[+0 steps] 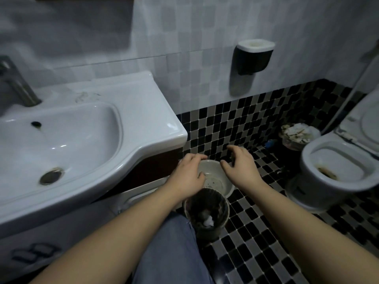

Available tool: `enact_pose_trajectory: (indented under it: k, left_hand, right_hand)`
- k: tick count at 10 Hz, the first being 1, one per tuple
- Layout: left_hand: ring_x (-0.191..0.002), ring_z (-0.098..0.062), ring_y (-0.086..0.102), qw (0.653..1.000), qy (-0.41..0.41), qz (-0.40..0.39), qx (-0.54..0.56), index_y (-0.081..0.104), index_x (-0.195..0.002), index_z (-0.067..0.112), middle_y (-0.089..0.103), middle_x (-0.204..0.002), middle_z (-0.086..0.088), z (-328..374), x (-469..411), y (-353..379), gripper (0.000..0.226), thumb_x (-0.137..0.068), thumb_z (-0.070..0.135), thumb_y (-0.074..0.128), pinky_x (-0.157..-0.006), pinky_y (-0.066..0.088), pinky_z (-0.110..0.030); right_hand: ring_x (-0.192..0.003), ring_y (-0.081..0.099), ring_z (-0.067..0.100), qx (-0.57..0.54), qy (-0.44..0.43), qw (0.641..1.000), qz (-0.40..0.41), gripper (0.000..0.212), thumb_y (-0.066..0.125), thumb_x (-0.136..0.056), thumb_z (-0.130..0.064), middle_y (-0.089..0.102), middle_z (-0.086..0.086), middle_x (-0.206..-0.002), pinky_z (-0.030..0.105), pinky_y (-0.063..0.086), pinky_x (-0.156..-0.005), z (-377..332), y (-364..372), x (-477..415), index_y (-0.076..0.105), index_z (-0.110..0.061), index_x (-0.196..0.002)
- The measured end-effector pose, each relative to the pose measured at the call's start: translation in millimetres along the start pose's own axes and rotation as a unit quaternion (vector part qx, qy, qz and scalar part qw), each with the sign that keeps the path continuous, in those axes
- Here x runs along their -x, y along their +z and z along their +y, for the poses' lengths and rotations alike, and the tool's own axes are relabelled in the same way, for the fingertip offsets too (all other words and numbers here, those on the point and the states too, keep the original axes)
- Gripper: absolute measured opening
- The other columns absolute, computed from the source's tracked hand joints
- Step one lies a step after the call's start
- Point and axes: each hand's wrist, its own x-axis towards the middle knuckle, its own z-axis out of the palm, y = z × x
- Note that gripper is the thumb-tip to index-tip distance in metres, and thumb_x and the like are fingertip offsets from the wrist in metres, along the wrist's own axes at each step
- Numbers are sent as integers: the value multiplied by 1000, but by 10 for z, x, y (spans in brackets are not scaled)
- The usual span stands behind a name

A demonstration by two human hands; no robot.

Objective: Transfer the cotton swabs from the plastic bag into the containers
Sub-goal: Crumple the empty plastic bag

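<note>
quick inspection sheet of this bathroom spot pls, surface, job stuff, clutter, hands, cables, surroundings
surface: checkered tile floor
job's things: white basin on the floor; no bag or cotton swabs seen
clutter: dark bin holding crumpled paper, beside the basin; full waste basket by the toilet
hands: left hand at the basin's rim, grip unclear; right hand near its right rim, fingers arched, holding nothing
cables: nothing seen
surroundings: sink left, wall holder
</note>
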Motion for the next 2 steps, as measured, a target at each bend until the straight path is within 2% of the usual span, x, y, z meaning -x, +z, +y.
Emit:
enact_pose_trajectory:
  k: [2]
  left_hand:
    - [-137, -13, 40, 996, 67, 63, -11, 43, -148, 31, 42, -146, 7, 200, 233, -276, 52, -98, 23, 55, -110, 41, -31]
  right_hand:
    - [-148, 28, 25, 14, -63, 996, 64, 63, 64, -96, -37, 35, 4, -159, 40, 29, -119, -341, -248, 135, 39, -24, -152]
